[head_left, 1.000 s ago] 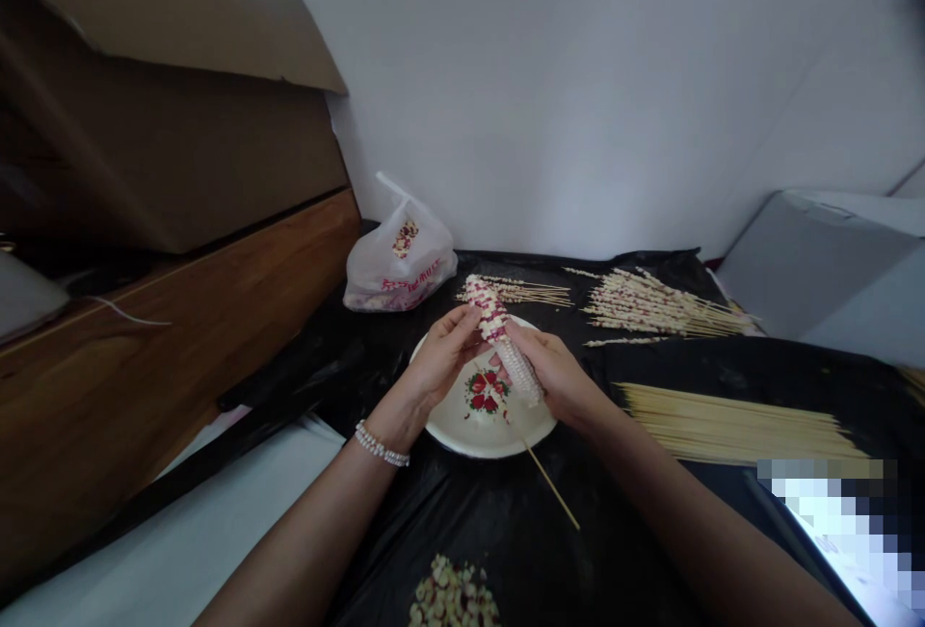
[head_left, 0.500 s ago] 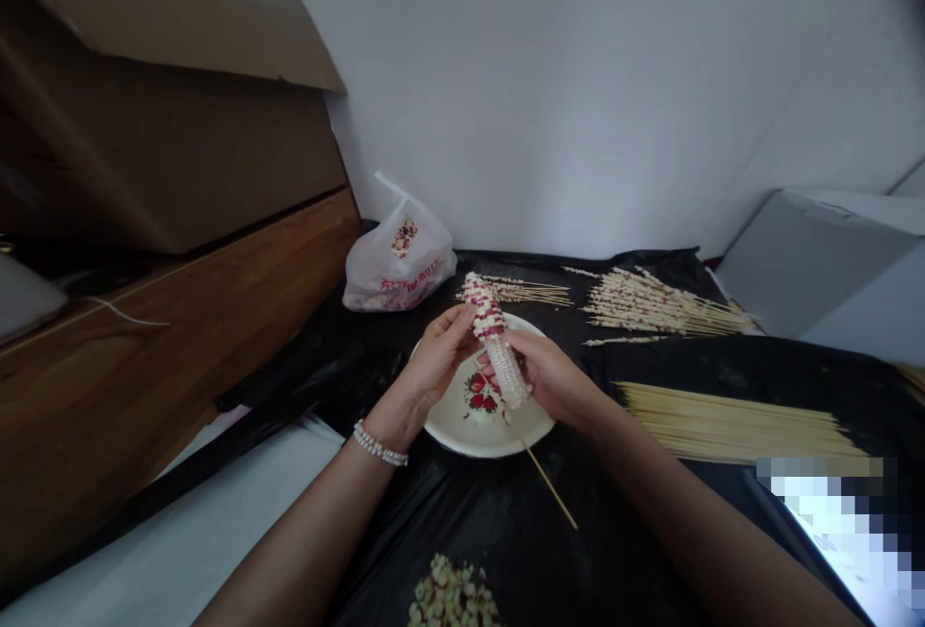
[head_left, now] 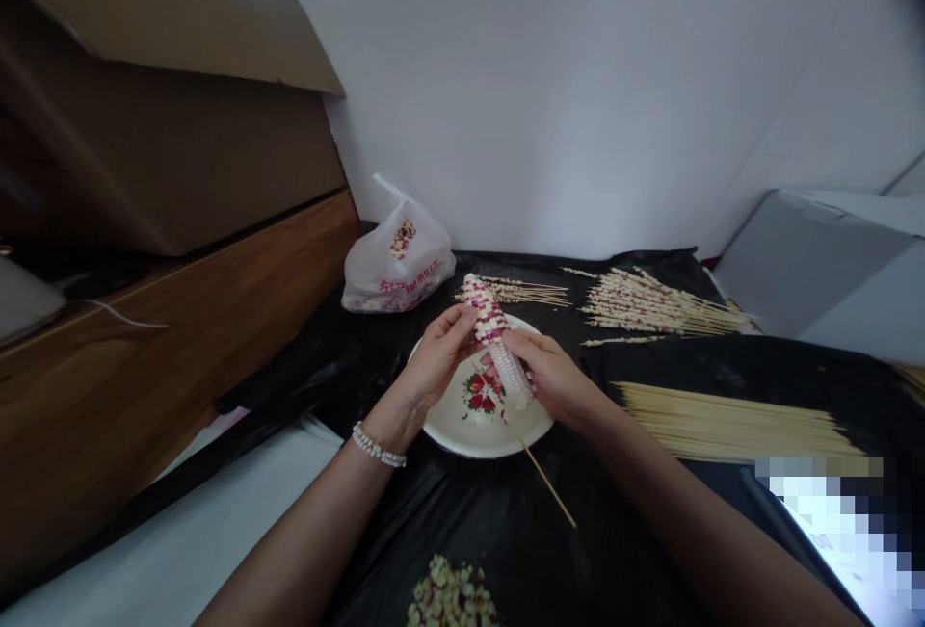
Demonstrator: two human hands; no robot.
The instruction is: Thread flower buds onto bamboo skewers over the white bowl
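Between my two hands, a corn cob (head_left: 487, 311) is held tilted over a white bowl (head_left: 462, 439) with a red flower print. Its upper part carries red and white kernels; the lower part is stripped pale. My left hand (head_left: 444, 343) grips the cob's upper left side with thumb and fingers. My right hand (head_left: 541, 367) is wrapped around the lower part, its thumb at the edge of the kernels. A bamboo skewer (head_left: 549, 484) rests across the bowl's rim, its shaft pointing toward me. Loose kernels (head_left: 452, 596) lie in a heap nearest me.
Behind the bowl stand a white plastic bag (head_left: 399, 261) and a few filled skewers (head_left: 520, 292). To the right are a pile of kernel-threaded skewers (head_left: 643, 304), a bundle of bare skewers (head_left: 737, 422) and a lit screen (head_left: 831, 540). A cardboard box (head_left: 180, 145) sits at left.
The cob's lower end has shifted slightly right and turned a little in my hands. Both hands keep nearly the same place over the bowl.
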